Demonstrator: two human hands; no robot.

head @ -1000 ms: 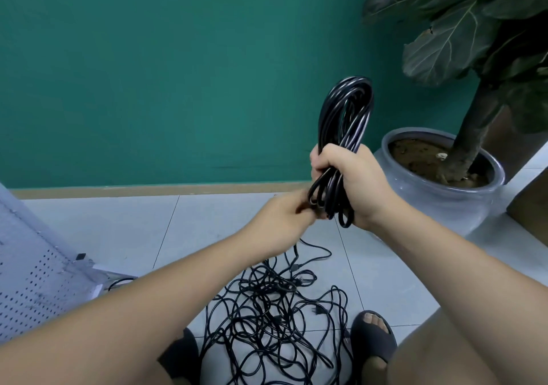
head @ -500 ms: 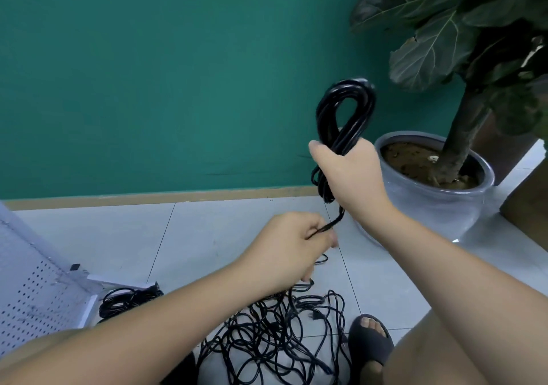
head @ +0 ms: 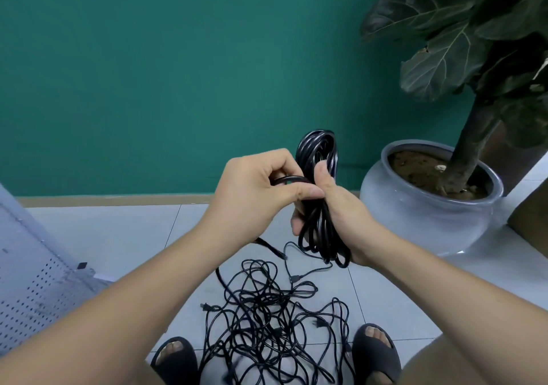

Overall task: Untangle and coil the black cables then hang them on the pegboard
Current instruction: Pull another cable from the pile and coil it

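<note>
Right hand (head: 338, 218) clenched round the coiled black cable (head: 314, 147), thumb upright against the bundle; the top of the loop stands clear above the fist and the lower loops hang out under the palm. Left hand (head: 252, 192) is right beside it, thumb and fingers pinching a single strand (head: 286, 180) that runs sideways into the coil; the two hands are all but touching. Below the hands, a tangle of black cables (head: 267, 310) sprawls over the pale tiled floor (head: 118, 236), plugs showing here and there among the loops; one thicker end (head: 271, 248) lies just under the left wrist. Dark sandals (head: 376, 352) sit either side of the tangle, toes pointing forward. Off to the left of the left arm, the white pegboard (head: 26, 281) leans at a slant, its foot on the tiles. Beyond the hands, a teal wall (head: 148, 73) meets the floor at a tan skirting (head: 118, 200). To the right of the right hand sits a round grey pot (head: 415, 212) holding a big-leaved plant (head: 439, 67); soil shows inside the rim.
</note>
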